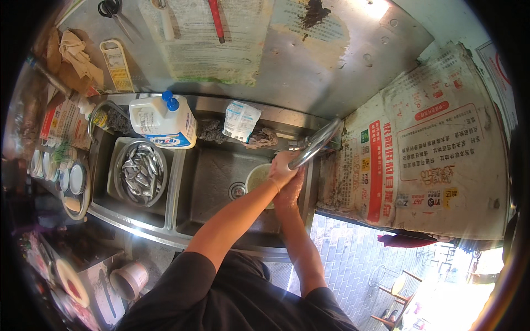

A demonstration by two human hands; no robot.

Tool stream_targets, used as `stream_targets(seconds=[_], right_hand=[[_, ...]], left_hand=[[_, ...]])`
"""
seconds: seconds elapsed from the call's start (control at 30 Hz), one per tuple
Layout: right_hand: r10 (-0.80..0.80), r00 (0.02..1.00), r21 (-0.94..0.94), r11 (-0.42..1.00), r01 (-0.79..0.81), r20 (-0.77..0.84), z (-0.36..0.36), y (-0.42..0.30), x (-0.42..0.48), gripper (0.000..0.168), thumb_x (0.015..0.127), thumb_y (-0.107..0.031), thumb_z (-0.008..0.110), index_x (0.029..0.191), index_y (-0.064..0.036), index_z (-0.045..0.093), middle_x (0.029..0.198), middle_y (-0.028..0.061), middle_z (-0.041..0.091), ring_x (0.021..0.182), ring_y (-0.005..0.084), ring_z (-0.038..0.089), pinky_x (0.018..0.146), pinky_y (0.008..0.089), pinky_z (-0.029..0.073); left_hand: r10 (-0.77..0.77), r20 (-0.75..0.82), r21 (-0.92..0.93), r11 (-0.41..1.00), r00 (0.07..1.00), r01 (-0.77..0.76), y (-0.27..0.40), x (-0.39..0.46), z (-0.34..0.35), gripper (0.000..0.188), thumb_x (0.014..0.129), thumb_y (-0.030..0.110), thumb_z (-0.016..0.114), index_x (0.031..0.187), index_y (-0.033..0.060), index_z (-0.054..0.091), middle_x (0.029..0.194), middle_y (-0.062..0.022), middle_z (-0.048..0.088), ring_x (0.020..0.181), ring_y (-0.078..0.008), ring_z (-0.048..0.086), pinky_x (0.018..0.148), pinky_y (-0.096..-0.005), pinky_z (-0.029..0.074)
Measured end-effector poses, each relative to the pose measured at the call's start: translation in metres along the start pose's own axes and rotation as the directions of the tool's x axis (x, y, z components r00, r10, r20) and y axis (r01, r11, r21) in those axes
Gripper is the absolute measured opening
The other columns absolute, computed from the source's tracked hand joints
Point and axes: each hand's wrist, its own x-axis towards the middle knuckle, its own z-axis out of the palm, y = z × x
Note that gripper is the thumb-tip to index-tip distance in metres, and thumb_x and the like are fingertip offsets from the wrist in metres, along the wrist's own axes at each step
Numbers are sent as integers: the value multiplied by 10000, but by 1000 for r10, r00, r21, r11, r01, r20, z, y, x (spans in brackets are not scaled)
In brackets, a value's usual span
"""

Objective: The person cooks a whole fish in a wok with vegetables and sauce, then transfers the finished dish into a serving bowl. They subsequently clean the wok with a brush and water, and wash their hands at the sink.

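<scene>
Under the end of a curved metal faucet (pixel 315 145), my left hand (pixel 283 167) and my right hand (pixel 291 191) are pressed together above a round bowl (pixel 256 177) in the right sink basin (pixel 207 198). The faucet and the hands' overlap partly hide the fingers, so whether anything lies between them cannot be told. Part of the bowl is hidden behind my hands and forearm. In the left basin, a round metal bowl (pixel 117 182) full of small silvery fish (pixel 143 171) rests in a pale rectangular tub (pixel 112 165).
Behind the basins stand a white plastic jug (pixel 165 120) with blue caps, a white packet (pixel 242 120) and dark scouring wool (pixel 210 131). Scissors (pixel 114 12) and a yellow-white grater (pixel 116 66) hang on the metal wall. Printed cardboard (pixel 447 157) covers the right side. Small dishes (pixel 76 178) sit left.
</scene>
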Motion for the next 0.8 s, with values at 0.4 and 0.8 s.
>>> stream_targets(seconds=[0.4, 0.8], right_hand=[[65, 989, -278, 960, -26, 130, -39, 38, 4, 272, 853, -257, 626, 1026, -75, 521, 844, 72, 568, 714, 204, 567, 674, 326, 514], [479, 877, -946, -292, 141, -18, -50, 57, 217, 250, 797, -311, 654, 849, -66, 657, 711, 54, 619, 615, 135, 573, 536, 274, 461]], left_hand=[[12, 201, 237, 970, 980, -61, -31, -4, -5, 223, 741, 262, 620, 756, 40, 603, 696, -153, 558, 652, -306, 551, 593, -413, 422], [-837, 492, -676, -195, 239, 710, 79, -53, -20, 516, 913, 402, 507, 1267, 36, 427, 1156, -99, 547, 986, -193, 562, 845, -354, 466]])
